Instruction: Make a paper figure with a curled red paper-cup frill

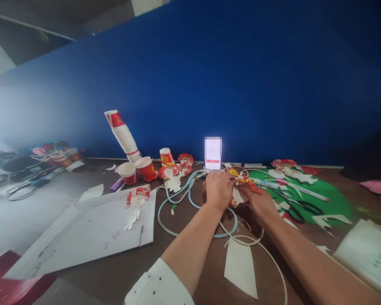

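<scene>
Just in front of the lit phone (213, 152), my left hand (218, 189) is closed on the left side of a cut paper-cup piece (239, 196). This piece has a curled red-and-yellow edge and a white paper part below. My right hand (259, 202) grips it from the right, its fingertips partly hidden behind the piece. A pale blue pen-like stick (265, 183) lies just beyond my right hand; whether I touch it, I cannot tell. Looped pale blue cable (165, 231) runs beneath my left wrist.
Left stand a leaning stack of paper cups (123, 137) and two cups (146, 168). A similar cutout (133, 212) lies on a white board (92, 241). Right, scissors (300, 209) rest on a green sheet (333, 203) among scraps. A blue partition (190, 84) closes the back.
</scene>
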{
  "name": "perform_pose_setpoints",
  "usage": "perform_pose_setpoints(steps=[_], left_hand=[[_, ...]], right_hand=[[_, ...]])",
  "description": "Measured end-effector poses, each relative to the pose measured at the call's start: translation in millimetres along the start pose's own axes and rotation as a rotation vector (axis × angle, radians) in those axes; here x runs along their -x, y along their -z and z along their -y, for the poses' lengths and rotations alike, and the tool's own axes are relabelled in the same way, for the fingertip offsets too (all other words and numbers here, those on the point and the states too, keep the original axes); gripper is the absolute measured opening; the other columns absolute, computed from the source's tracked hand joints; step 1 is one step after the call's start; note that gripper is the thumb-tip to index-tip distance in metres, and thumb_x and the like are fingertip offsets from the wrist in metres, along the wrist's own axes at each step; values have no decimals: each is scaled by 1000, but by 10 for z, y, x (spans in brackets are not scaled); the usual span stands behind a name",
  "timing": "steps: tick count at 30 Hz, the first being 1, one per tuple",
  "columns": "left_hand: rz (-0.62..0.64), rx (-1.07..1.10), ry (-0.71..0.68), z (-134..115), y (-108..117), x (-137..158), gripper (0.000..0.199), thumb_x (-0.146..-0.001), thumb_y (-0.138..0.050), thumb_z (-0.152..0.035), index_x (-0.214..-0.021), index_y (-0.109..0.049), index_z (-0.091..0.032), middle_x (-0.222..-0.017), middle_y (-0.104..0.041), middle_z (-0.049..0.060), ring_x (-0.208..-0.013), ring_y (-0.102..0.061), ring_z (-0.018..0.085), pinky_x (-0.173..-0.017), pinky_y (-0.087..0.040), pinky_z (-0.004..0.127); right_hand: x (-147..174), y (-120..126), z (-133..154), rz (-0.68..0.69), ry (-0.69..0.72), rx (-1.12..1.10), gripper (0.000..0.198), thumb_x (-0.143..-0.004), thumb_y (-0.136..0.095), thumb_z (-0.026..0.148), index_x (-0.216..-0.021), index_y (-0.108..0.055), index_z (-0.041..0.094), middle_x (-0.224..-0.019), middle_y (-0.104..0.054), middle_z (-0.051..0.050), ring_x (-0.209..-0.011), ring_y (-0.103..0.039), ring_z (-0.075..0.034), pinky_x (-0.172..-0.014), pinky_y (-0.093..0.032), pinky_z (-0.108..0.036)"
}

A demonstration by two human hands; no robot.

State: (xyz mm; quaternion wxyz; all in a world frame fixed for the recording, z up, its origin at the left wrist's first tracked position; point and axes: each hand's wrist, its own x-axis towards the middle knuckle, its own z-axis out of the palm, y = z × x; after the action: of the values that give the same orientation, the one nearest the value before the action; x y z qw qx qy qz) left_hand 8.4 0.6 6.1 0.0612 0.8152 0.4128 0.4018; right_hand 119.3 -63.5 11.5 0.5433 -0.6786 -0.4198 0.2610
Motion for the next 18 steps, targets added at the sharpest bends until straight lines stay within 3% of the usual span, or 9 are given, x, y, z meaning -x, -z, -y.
perform_pose_setpoints(steps=[4,9,18], left_hand=[[43,3,-14,-9,6,-10,11,-83,-58,-25,-85,-69,-22,-87,-69,3,-89,-59,20,-84,-43,34],[43,-49,49,-38,34,-17,13,-81,-61,-26,-90,-68,-21,-88,-69,5,-90,-60,22,-84,-43,34],[40,-29,68,6,19,-15,18,-84,-56,-27,-95,-69,-23,-93,-70,5,-92,-61,21,-87,-44,32]], right_hand=[[-10,-2,-23,8,-171,-114,19,-66,-62,40,-73,-65,22,-70,-69,-5,-63,-62,-23,-55,-47,-32],[-63,-25,-126,6,-145,-103,14,-63,-62,36,-67,-62,22,-64,-66,-4,-56,-58,-21,-50,-44,-31],[-27,-31,-66,1,-167,-120,17,-63,-61,34,-73,-62,20,-69,-67,-5,-60,-59,-21,-53,-44,-31]])
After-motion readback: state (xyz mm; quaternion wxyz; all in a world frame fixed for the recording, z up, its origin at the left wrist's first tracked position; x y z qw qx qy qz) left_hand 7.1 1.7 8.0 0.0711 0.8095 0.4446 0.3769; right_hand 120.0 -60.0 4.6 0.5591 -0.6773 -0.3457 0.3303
